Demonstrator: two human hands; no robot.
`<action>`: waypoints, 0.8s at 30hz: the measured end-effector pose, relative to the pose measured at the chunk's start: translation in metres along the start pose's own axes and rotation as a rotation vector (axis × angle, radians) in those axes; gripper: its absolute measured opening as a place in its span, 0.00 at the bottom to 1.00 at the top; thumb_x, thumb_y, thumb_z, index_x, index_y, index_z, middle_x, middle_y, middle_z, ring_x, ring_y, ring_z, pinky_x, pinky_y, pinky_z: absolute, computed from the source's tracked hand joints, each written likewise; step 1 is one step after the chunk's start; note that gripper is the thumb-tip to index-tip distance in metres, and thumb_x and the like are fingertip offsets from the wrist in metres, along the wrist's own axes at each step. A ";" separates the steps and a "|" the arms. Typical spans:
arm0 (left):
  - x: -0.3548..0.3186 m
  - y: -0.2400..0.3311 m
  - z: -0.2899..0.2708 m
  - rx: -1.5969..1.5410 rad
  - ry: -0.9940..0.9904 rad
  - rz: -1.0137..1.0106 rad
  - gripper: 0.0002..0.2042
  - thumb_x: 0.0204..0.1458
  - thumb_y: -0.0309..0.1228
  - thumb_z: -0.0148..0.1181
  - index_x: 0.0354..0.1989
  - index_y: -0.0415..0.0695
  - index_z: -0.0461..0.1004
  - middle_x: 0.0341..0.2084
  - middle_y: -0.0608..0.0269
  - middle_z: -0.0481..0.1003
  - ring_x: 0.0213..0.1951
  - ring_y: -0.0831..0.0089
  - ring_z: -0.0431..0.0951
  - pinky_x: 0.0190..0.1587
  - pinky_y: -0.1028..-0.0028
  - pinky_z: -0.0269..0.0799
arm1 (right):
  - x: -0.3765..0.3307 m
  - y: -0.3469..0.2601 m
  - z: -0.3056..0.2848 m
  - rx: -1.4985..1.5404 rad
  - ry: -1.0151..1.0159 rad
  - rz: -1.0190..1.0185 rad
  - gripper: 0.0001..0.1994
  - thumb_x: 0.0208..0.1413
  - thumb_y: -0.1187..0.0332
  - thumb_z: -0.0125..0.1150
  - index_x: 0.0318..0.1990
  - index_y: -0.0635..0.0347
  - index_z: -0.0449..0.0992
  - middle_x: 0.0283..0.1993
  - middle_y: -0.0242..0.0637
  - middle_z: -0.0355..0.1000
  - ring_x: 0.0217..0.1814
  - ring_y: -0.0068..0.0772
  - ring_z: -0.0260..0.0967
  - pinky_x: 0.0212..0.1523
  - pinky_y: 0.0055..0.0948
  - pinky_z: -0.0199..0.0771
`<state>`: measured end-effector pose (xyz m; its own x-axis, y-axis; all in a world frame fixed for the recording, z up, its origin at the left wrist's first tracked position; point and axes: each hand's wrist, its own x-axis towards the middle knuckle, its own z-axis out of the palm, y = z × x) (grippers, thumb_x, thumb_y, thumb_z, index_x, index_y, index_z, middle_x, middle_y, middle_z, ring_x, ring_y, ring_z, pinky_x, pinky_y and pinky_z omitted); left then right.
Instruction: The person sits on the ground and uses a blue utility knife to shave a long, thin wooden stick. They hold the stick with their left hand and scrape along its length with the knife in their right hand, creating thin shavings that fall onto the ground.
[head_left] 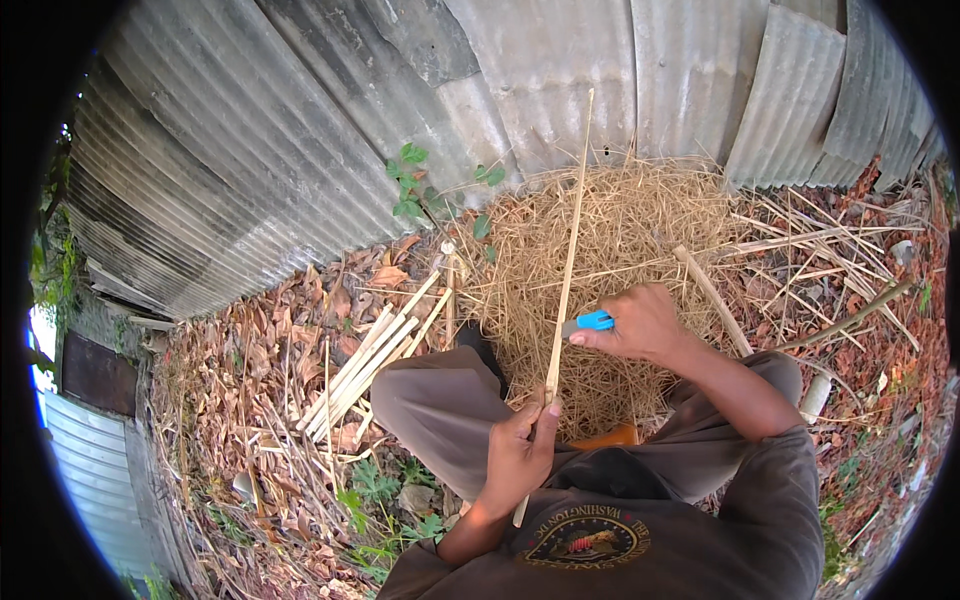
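My left hand (520, 455) is closed around the lower part of a long, thin bamboo strip (571, 250). The strip slants up and away toward the metal fence, and its short lower end comes out below my hand near my shirt. In my right hand (648, 322) is a blue-handled utility knife (596, 321), gripped in closed fingers. Its short blade points left and lies against or just beside the strip's right edge; whether it touches, I cannot tell. Beneath both hands spreads a heap of pale curled shavings (640, 225).
Several split bamboo strips (365, 372) lean left of my knee against a short stake (450, 295). A corrugated metal fence (560, 70) stands ahead. Right of the heap lie a thicker bamboo piece (712, 300) and scattered sticks (820, 240). Dry leaves (240, 375) cover the left ground.
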<state>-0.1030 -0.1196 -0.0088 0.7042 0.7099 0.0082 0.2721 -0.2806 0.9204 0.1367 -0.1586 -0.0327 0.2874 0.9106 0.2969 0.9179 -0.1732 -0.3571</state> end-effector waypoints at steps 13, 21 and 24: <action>0.008 -0.002 -0.001 0.081 -0.066 0.056 0.12 0.59 0.29 0.53 0.46 0.33 0.73 0.15 0.54 0.66 0.16 0.79 0.62 0.21 0.73 0.63 | -0.001 0.002 0.010 -0.022 0.044 -0.173 0.37 0.38 0.24 0.52 0.09 0.55 0.67 0.09 0.34 0.63 0.11 0.37 0.64 0.15 0.35 0.62; 0.026 0.001 0.002 0.168 -0.126 0.042 0.14 0.58 0.30 0.53 0.49 0.33 0.71 0.18 0.46 0.70 0.18 0.66 0.74 0.25 0.71 0.68 | 0.011 0.033 0.020 -0.058 0.129 -0.090 0.39 0.40 0.23 0.48 0.10 0.56 0.67 0.09 0.36 0.62 0.11 0.41 0.64 0.15 0.39 0.62; 0.013 -0.005 0.004 0.141 -0.179 0.041 0.15 0.58 0.30 0.54 0.50 0.33 0.71 0.18 0.46 0.71 0.19 0.64 0.75 0.26 0.72 0.69 | 0.021 0.073 0.014 -0.070 0.084 0.193 0.40 0.43 0.24 0.44 0.12 0.57 0.70 0.09 0.39 0.63 0.12 0.45 0.65 0.17 0.42 0.64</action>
<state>-0.0930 -0.1118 -0.0146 0.8182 0.5737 -0.0368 0.3210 -0.4029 0.8571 0.2058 -0.1465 -0.0652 0.4790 0.8241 0.3024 0.8593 -0.3699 -0.3532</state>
